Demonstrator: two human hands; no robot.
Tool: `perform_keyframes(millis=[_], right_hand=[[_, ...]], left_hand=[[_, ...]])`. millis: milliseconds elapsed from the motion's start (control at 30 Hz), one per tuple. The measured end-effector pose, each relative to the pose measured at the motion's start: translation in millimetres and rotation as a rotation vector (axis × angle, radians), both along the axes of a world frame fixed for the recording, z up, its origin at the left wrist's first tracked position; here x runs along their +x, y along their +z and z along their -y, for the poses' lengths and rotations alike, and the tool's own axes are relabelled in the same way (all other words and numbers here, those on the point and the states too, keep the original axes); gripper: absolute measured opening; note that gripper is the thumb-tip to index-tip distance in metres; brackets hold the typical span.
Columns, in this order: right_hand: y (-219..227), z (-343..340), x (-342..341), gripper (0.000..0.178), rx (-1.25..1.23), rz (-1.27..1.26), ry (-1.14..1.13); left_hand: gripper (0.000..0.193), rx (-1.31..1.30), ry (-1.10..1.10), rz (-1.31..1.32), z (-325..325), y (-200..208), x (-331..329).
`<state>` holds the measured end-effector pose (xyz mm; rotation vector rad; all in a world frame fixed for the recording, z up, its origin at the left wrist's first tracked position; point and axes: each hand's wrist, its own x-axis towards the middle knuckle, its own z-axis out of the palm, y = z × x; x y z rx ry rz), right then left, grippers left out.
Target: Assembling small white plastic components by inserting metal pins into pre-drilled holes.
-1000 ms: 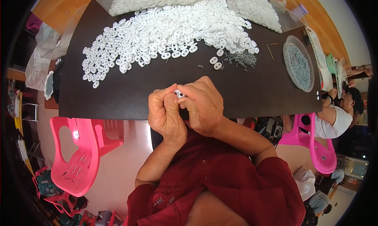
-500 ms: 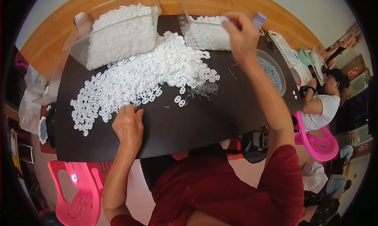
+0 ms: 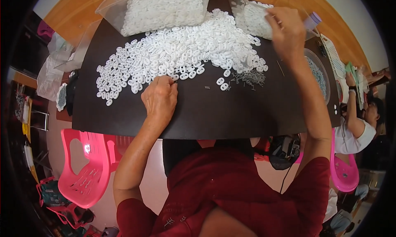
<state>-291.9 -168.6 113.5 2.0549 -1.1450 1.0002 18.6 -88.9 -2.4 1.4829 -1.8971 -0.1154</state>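
A broad heap of small white oval plastic pieces with two holes [image 3: 181,51] covers the table's middle. At its near edge my left hand [image 3: 160,97] rests with curled fingers; what they grip, if anything, is too small to make out. Over a clear plastic box [image 3: 249,22] partly filled with white pieces hangs my right hand [image 3: 291,36], thumb and forefinger slightly apart, with no piece visible between them. Small grey metal screws or pins [image 3: 249,79] lie at the heap's right end, beside two loose white pieces [image 3: 222,84]. A single pin [image 3: 207,87] lies nearer me.
A larger clear box [image 3: 165,14] full of white pieces stands at the far left. A round tub of grey pins [image 3: 317,78] sits at the right, near a purple-capped bottle [image 3: 313,20]. A co-worker in white [image 3: 354,133] sits beyond. A pink chair [image 3: 84,167] stands left.
A white piece that was in my right fingertips no longer shows there. The whole view has shifted, with the table now higher and further right. The co-worker's arm is raised.
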Motion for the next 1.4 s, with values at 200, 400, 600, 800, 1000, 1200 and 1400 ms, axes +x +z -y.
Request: perform_keyframes(millis=[200,400,600,800,1000,1200,1400], right_hand=[[-49.1,-42.1,74.9,0.011,0.282,0.085,0.355],[-85.5,-80.1,122.9,0.019,0.566,0.235,0.523],[-94.2,-98.8,124.7,0.019,0.639,0.33,0.583],[-95.0,-100.5,112.3,0.015,0.579,0.34,0.508],[-90.2,-102.8,89.8,0.01,0.672,0.532,0.352],[-83.4,-106.5,81.5,0.011,0.682,0.675,0.304],[-91.1,-103.5,72.7,0.006,0.716,0.731,0.306]], left_hand=[[0.008,-0.015,0.007,0.112,3.8,-5.6,-3.9],[0.011,0.172,-0.103,-0.144,-11.8,5.0,-3.5],[0.012,1.015,-0.258,-0.929,-16.5,39.4,-5.0],[0.007,1.049,-0.334,-1.024,-13.2,34.6,-11.0],[0.01,-0.061,-0.23,-0.027,30.6,26.1,-48.3],[0.013,-0.136,-0.229,0.375,51.1,10.5,-75.7],[0.013,-0.104,-0.22,0.511,47.2,14.4,-70.8]])
